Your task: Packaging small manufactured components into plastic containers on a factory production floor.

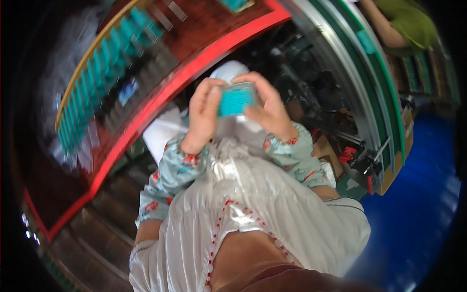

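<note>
Both hands together at chest height: left hand point(203, 117) and right hand point(269, 108) clamped on small teal box point(236, 99), over white cloth point(253, 194) in lap. Risk, judged: fingertip-only grip, box could slip into cloth folds. Row of teal packages point(97, 73) upright on red-edged shelf point(160, 97), upper left; labels blurred.

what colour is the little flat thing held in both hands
Teal, seen in the head view: the small flat rectangular piece.
</note>
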A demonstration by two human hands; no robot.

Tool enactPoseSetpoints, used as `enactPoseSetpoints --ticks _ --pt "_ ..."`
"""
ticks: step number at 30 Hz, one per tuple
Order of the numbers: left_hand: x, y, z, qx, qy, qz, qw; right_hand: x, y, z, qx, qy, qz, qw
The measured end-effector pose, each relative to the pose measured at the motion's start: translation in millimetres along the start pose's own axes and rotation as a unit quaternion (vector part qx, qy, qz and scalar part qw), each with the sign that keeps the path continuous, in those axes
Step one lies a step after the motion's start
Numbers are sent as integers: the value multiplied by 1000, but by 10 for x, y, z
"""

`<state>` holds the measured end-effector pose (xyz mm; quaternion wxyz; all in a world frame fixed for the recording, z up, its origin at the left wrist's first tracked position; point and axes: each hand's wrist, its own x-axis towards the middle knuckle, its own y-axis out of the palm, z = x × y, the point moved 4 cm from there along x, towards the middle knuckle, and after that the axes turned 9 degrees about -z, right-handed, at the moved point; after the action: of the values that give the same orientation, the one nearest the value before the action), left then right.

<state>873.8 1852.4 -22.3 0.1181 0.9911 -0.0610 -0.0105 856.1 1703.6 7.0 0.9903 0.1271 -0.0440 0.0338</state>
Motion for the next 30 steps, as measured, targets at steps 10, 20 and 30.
enactPoseSetpoints --ticks 10,20,30 --pt "177 293 189 -34 -213 119 969 121 -2621 1319 -664 5 -420 618" --pt "-293 -1027 380 34 -124 -31 991 326 -5538 1219 -880 -180 -192 395" --pt "-1011 -3182 -873 639 153 -541 525 1025 -1066 151 -502 -203 -95 836"
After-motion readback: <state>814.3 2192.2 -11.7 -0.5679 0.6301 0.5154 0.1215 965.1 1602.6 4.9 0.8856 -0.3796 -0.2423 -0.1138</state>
